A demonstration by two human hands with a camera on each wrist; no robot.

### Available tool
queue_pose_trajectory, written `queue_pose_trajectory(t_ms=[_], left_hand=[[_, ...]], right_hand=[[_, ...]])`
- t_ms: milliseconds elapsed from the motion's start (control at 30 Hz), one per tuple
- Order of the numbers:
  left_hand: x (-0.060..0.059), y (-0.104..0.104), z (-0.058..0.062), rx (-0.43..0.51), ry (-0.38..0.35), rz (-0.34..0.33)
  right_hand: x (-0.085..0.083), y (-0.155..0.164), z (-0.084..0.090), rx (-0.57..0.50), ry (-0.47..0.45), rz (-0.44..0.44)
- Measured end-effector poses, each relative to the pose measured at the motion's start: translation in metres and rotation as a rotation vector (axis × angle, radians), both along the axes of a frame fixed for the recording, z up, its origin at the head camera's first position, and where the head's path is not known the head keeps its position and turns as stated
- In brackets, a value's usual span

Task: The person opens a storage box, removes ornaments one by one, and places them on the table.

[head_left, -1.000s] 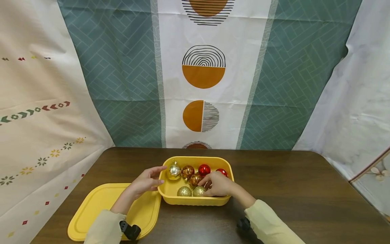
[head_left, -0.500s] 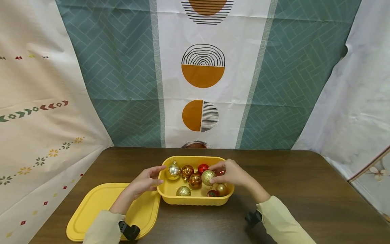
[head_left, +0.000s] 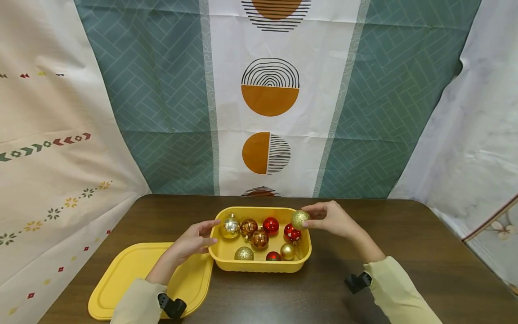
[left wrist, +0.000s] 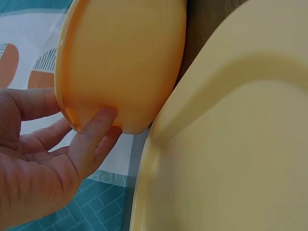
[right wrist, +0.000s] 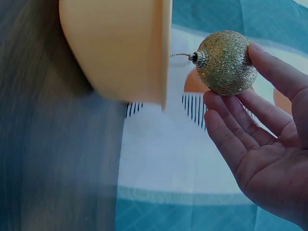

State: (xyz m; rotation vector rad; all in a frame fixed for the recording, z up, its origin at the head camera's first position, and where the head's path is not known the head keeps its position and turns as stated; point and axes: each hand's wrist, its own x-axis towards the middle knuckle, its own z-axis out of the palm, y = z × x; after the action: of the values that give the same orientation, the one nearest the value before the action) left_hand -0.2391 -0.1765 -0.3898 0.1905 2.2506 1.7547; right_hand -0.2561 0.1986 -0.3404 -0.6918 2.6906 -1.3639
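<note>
A glittery gold Christmas bauble (head_left: 300,219) is pinched between thumb and fingertips of my right hand (head_left: 329,219), above the far right corner of the yellow box (head_left: 259,266). In the right wrist view its cap and thin string point to the box rim. My left hand (head_left: 194,240) rests spread against the box's left end, thumb at the rim, fingertips on the outer wall (left wrist: 125,57). Inside the box lie a silvery-gold bauble (head_left: 230,227), two copper ones (head_left: 259,239), several red ones (head_left: 271,225), a smooth gold one (head_left: 288,252) and another glittery gold one (head_left: 244,254).
The yellow lid (head_left: 133,270) lies flat on the dark wooden table (head_left: 404,261), left of the box and under my left forearm. A patterned cloth (head_left: 170,99) hangs behind the table, with pale cloths at both sides.
My right hand has taken hold of the glittery gold bauble, lifted it from the box's near side and carried it right and back to the rim. The left hand has stayed put.
</note>
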Motion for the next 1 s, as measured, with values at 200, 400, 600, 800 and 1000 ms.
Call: queue_pose_trajectory(t_ms=[200,400,600,800,1000], left_hand=[[0.001,0.000,0.000,-0.012,0.003,0.011],[0.001,0.000,0.000,-0.009,0.007,0.010],[0.002,0.000,0.000,-0.003,0.009,0.008],[0.002,0.000,0.000,-0.001,0.014,0.001],[0.002,0.001,0.000,0.002,0.010,0.000]], right_hand=[[-0.004,0.021,0.000,-0.040,-0.029,-0.078],[-0.015,0.042,-0.010,-0.004,-0.024,-0.184],[-0.029,0.052,-0.028,0.002,-0.046,-0.240],[-0.042,0.050,-0.045,0.010,-0.102,-0.282],[-0.053,0.044,-0.056,0.042,-0.111,-0.287]])
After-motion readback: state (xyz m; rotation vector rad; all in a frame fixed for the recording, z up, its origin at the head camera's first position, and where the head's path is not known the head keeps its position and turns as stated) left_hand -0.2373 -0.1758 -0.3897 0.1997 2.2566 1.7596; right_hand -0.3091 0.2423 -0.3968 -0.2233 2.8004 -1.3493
